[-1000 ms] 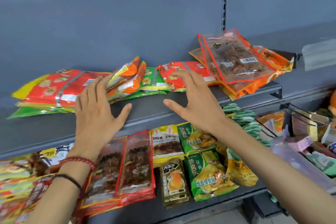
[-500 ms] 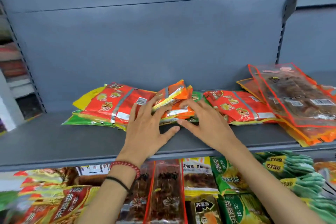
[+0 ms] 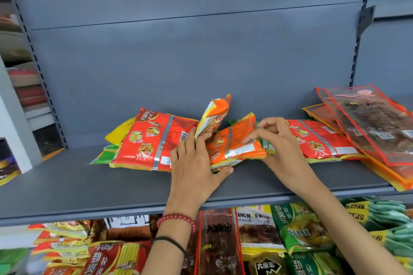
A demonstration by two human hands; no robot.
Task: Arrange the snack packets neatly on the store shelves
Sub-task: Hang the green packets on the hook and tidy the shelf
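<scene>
A small stack of orange snack packets [image 3: 234,147] lies mid-shelf on the grey shelf [image 3: 89,185]. My left hand [image 3: 194,163] grips its near-left corner, thumb under the edge, and one orange packet [image 3: 214,116] stands tilted up against my fingers. My right hand [image 3: 274,140] touches the stack's right side, fingers curled on the orange and green packet edges. Red packets [image 3: 152,140] lie to the left over green and yellow ones. More red packets [image 3: 317,140] lie to the right.
Large clear packets with red and orange borders [image 3: 375,127] overhang the shelf's right end. The lower shelf holds green packets [image 3: 299,230], dark clear packets [image 3: 219,243] and red packets [image 3: 111,259]. The shelf's left part is bare grey. Other shelving stands at far left.
Both hands went from resting flat on the shelf to handling the orange packets. The top orange packet has been lifted upright. The camera has come closer.
</scene>
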